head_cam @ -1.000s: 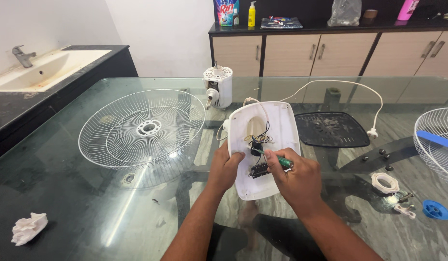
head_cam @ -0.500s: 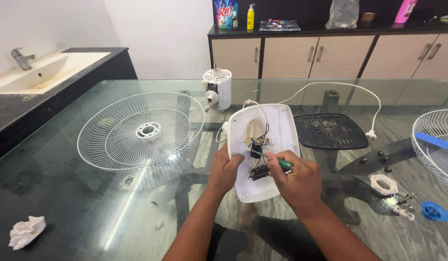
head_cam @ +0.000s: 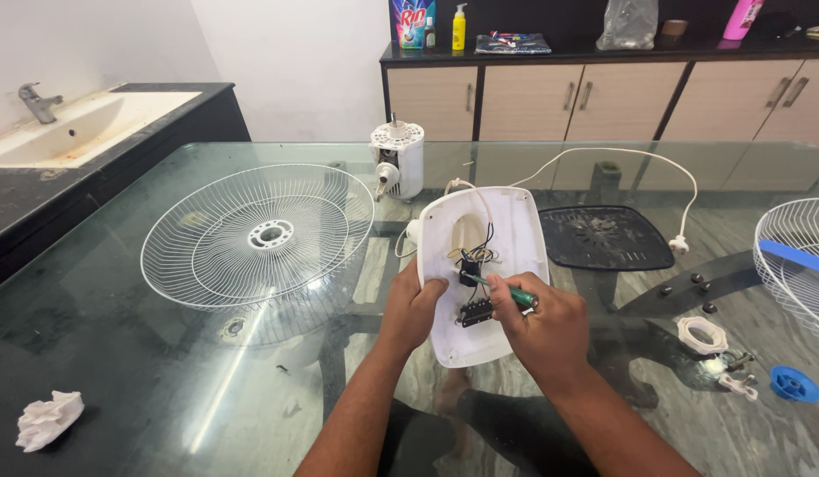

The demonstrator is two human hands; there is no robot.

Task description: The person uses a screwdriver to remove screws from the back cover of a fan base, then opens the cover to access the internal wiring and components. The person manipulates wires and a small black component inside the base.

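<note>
The right grip (head_cam: 533,322) is closed around a green-handled screwdriver (head_cam: 507,291), its tip set among the wires and the black switch block (head_cam: 477,311) inside a white fan base cover (head_cam: 480,265), which lies upside down on the glass desk (head_cam: 162,389) near the middle. The left grip (head_cam: 416,309) clamps the cover's left edge, thumb over the rim. The tip could slip off and nick the thin wires if the cover shifts on the smooth glass, and loose small parts at the right could roll away. Counted: one screwdriver, one cover, two wire fan guards, one at left (head_cam: 259,234) and one partly cut off at right (head_cam: 798,261), one motor housing (head_cam: 397,159) at the far side, one black plate (head_cam: 604,237), one crumpled tissue (head_cam: 47,417).
</note>
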